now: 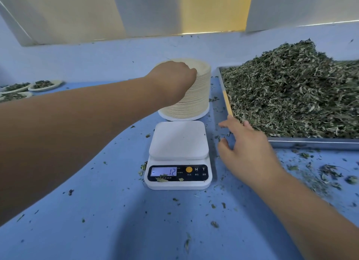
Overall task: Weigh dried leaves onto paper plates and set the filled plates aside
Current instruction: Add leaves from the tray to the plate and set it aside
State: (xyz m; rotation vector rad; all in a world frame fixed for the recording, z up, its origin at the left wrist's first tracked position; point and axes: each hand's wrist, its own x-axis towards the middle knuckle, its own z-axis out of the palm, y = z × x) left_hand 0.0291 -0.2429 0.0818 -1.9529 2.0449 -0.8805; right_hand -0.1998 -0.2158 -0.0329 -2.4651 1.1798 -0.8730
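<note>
Table (97,221), blue surface, running back to a pale wall. At centre we note a white digital scale (178,143). Just behind it stands a tall stack of paper plates (194,104). To the right we log a metal tray (310,142) heaped with dried leaves (291,94), its near left corner close to the scale. At the far left edge lie several filled plates (45,85), close together and well apart from the scale. Loose leaf crumbs (330,174) are scattered over the blue, thickest in front of the tray.
</note>
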